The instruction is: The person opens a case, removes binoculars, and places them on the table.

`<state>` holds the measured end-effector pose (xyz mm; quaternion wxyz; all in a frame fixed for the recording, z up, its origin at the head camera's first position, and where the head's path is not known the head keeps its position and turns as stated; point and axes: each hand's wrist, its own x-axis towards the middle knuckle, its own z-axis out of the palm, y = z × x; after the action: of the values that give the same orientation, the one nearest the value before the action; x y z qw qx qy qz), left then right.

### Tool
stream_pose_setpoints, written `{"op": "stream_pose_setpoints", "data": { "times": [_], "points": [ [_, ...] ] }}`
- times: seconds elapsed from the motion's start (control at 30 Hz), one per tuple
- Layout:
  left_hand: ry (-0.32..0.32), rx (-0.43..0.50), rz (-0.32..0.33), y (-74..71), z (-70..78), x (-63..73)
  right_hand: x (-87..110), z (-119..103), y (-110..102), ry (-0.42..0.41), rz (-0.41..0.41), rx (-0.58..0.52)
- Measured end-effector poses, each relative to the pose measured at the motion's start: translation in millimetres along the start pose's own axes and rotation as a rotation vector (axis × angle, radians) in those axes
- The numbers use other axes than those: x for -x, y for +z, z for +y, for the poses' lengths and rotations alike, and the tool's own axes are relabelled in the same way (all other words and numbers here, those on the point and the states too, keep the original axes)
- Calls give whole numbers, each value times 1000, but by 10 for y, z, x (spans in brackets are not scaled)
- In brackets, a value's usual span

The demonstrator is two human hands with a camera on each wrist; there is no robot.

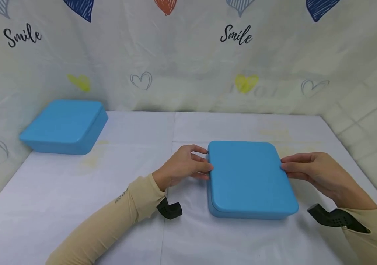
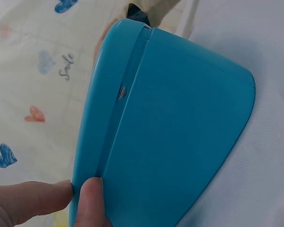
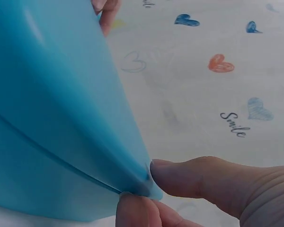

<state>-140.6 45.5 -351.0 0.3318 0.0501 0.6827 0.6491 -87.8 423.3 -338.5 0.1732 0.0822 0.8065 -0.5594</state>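
A blue box [image 1: 249,176] with rounded corners lies on the white-covered table, between both hands. My left hand [image 1: 188,163] is at its left side. Close up in the left wrist view, a thumb and finger pinch the edge of the lid [image 2: 109,90], where a narrow gap runs between lid and box wall [image 2: 180,109]. A small worn spot shows in that gap. On the opposite side my right hand [image 1: 321,176] pinches the lid's edge, its thumb [image 3: 177,177] on the upper rim and its fingertips at the seam. The box's contents are hidden.
A second blue box [image 1: 65,125], closed, stands at the table's back left corner. Behind the table hangs a pale sheet [image 1: 188,55] printed with hearts and words. Dark camera mounts [image 1: 171,209] stick out from both sleeves near the table.
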Motion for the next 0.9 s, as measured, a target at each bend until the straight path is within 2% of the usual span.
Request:
{"op": "stream_pose_setpoints", "data": {
  "times": [0.23,0.57,0.77,0.9],
  "points": [
    [9,5,9,0,32,6,-7,-29,38,-6,15,73],
    [1,0,-20,-14,18,-6,-34,-8,72,11,0,51],
    [-1,1,-43,-13,18,-14,-67,38,54,15,-44,-26],
    [-3,-1,-49,-10,14,-14,-71,46,55,15,-60,8]
  ]
}}
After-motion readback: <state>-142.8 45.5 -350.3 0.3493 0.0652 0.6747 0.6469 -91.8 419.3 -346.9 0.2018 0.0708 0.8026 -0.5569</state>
